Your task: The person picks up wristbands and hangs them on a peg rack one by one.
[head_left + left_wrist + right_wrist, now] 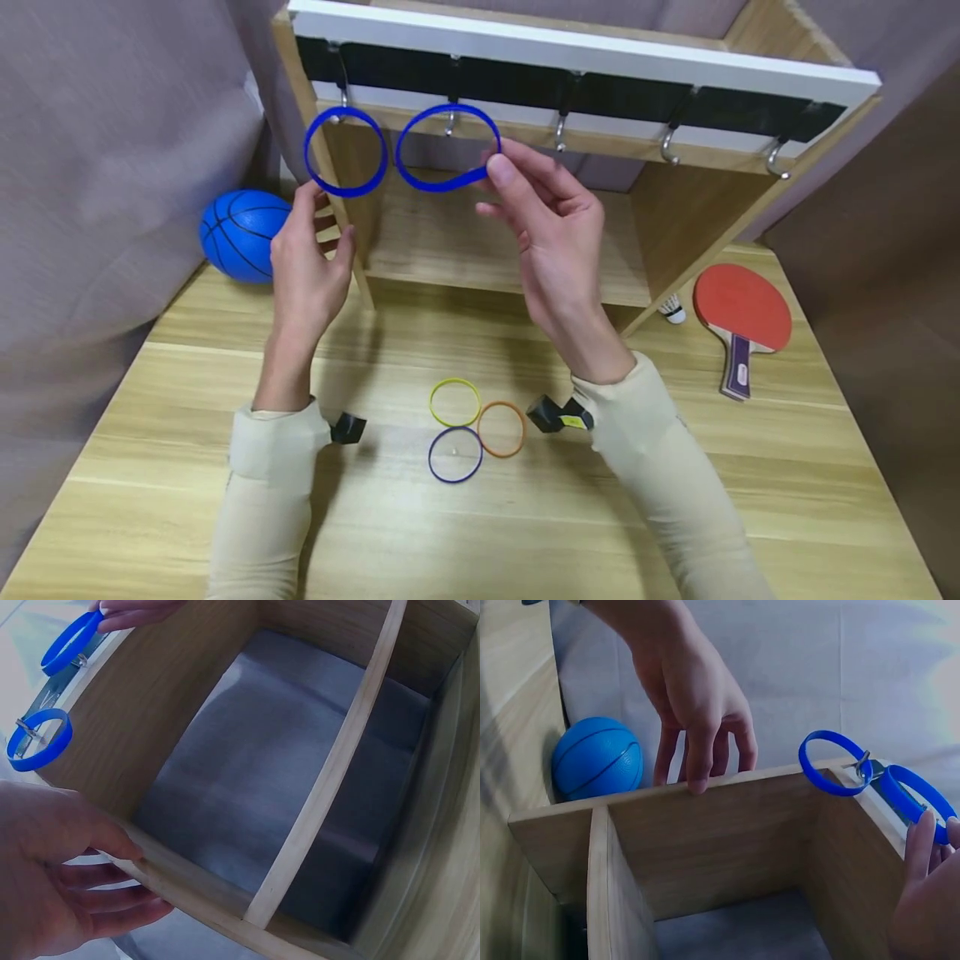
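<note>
My right hand [555,225] pinches a blue silicone wristband [447,185] at its right end, between thumb and fingers. In the head view that band overlaps the second hook [450,127] from the left. Another blue wristband [347,192] hangs on the leftmost hook [344,98]. My left hand [311,267] grips the edge of the wooden shelf's left side panel [727,825], thumb on the inner side and fingers on the outer side. The hooks sit on a white and black rail [510,83] along the shelf's top front.
Three thin bands, yellow [454,380], orange [523,429] and dark blue [431,462], lie on the wooden table [420,542]. A blue basketball [242,235] is left of the shelf. A shuttlecock [673,312] and a red table tennis paddle [742,307] lie at the right.
</note>
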`<state>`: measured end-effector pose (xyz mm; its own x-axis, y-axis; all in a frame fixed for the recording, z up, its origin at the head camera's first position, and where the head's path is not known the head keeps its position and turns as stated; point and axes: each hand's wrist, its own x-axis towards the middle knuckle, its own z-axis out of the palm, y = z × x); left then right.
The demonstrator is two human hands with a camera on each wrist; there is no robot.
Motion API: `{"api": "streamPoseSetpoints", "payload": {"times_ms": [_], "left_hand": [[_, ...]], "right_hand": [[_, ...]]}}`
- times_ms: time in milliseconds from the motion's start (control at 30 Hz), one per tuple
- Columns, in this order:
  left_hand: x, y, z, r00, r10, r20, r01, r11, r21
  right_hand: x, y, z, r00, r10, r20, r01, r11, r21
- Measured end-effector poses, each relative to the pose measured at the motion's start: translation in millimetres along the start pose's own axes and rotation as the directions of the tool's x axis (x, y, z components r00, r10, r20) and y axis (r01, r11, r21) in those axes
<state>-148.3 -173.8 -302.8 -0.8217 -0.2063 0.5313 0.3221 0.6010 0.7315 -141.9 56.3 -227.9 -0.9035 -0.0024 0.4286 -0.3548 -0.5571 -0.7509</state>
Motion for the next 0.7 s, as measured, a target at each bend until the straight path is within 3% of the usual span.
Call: {"api": "streamPoseSetpoints", "payload": {"times_ms": [700], "left_hand": [[0.0, 0.3, -0.4, 1.000, 0.015, -0.001, -0.015, 1.000, 0.001]], "right_hand": [[8.3, 13.5, -13.4, 0.999, -0.029, 0.022, 0.031, 0.994, -0.103]]}}
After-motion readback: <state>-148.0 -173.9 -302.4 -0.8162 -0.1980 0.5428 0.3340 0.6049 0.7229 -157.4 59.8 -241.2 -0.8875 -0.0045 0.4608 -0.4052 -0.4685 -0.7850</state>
